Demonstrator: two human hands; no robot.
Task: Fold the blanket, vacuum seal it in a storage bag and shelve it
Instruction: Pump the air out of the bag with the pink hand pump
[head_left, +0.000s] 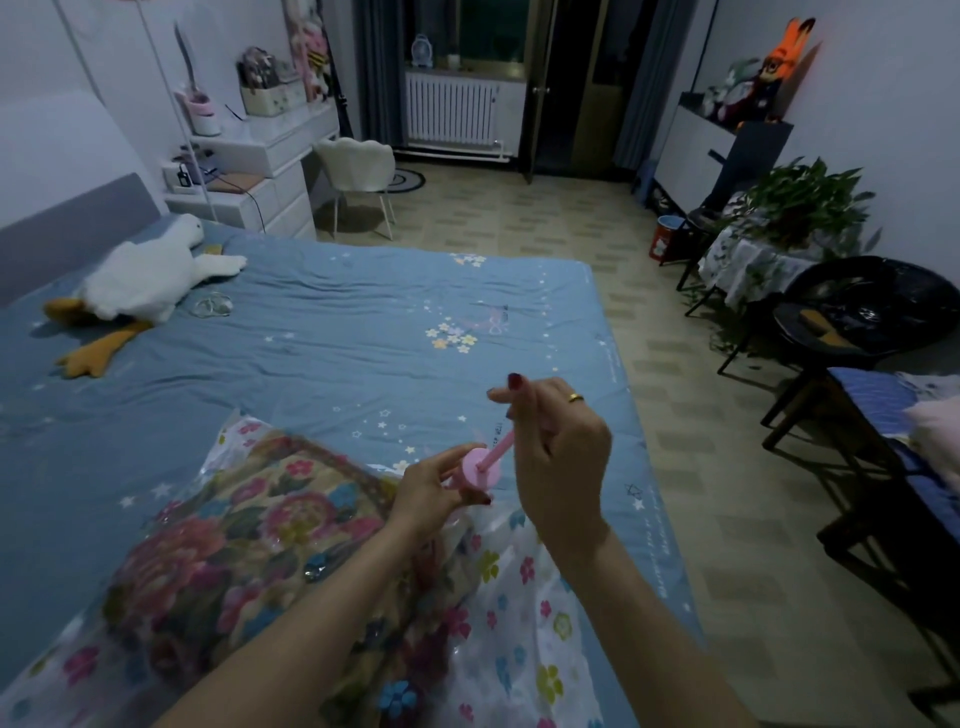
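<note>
Blue bedsheet (337, 332) with plush goose (140, 280) far left, floral blanket (249, 551) inside clear storage bag (519, 597) near foot, left hand (431, 491) gripping pink pump (480, 470) body, right hand (558, 457) curled round its rod above.

**Colours and Patterns on the Bed**

The bed (337, 332) sheet is blue with small stars and pastel flowers. The clear storage bag (524, 613) carries multicoloured flower prints; the blanket (234, 561) inside shows pink and teal blooms on tan. The pump (485, 465) is pink. The plush goose (140, 280) is white with orange feet.
</note>
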